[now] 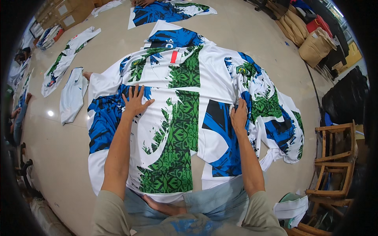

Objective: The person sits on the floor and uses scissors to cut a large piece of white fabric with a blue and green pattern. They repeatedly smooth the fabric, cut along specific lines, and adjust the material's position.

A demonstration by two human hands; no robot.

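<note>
Printed fabric panels in white, blue and green patterned designs (179, 141) lie spread over the floor before me, with a small red-and-white patch on an upper panel (175, 57). My left hand (135, 101) rests open, fingers spread, on the upper left of the nearest panel, where blue meets white. My right hand (238, 114) has its fingers curled on bunched cloth at the edge of a blue panel (220, 149). To its right a crumpled heap of similar pieces (281, 126) lies overlapping. My crossed legs and a bare foot show at the lower edge.
More cloth pieces (73, 94) lie at left and at top, where someone's hand (141, 3) shows. Other people sit at far left (17, 110). Boxes (63, 11) stand at upper left; paper sacks (315, 47), a black bag (342, 98) and wooden frames (332, 145) line the right.
</note>
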